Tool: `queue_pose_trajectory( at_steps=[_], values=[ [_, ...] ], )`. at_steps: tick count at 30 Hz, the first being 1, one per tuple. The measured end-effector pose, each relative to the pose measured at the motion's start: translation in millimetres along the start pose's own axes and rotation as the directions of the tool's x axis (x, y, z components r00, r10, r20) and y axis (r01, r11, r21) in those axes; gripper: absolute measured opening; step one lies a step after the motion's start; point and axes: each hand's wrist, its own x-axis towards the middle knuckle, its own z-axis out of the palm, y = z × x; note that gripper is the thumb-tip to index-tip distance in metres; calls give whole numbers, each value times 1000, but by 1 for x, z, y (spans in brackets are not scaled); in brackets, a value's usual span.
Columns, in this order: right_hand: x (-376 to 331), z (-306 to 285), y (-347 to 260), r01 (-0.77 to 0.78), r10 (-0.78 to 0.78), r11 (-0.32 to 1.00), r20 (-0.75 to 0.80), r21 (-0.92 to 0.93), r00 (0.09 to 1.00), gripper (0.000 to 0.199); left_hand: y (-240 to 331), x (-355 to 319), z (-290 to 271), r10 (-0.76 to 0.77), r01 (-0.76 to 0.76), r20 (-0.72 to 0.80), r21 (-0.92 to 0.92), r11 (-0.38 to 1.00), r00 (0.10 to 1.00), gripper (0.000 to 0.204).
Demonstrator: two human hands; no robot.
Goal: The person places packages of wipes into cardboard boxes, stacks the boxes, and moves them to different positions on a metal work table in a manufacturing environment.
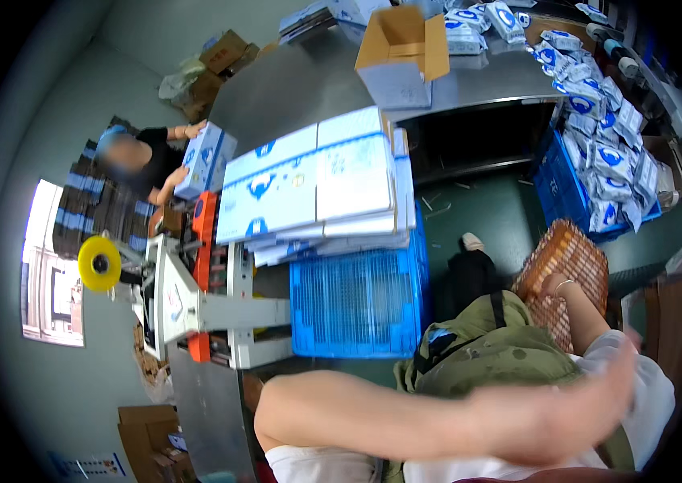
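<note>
Our left arm [357, 410] bends at the elbow on the near left and goes across our belly to the right. Our left hand [570, 414] is on the near right, with its tip pointing far, in front of our white sleeve [651, 386]. It is too blurry, so we cannot tell how its fingers are set. Our right arm [581, 314] reaches away from us on the right, and our right hand [553, 285] is against a brown woven thing [573, 249]. We cannot tell if its fingers are spread or pinching. The woven thing sits on the right, just beyond our green apron [510, 354]. Farther right, a blue crate [552, 183] is piled with white and blue packets [611, 157]. To the left, flat white cartons [301, 181] lie stacked over another blue crate [353, 306]. On the far left, a co-worker [156, 149] has both hands on a white and blue box [206, 163].
</note>
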Motion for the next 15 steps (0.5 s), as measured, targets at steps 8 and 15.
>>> queue_pose_trajectory(
  at_steps=[8,15],
  values=[
    [152,-284,-44,242,-78,910,-435,337,897,44,-236,-111,267,-729,857,548,44,514,409,60],
    [171,-494,-102,577,-125,626,-663,525,738,32,-337,-182,454,-780,812,596,349,467,192,63]
  ],
)
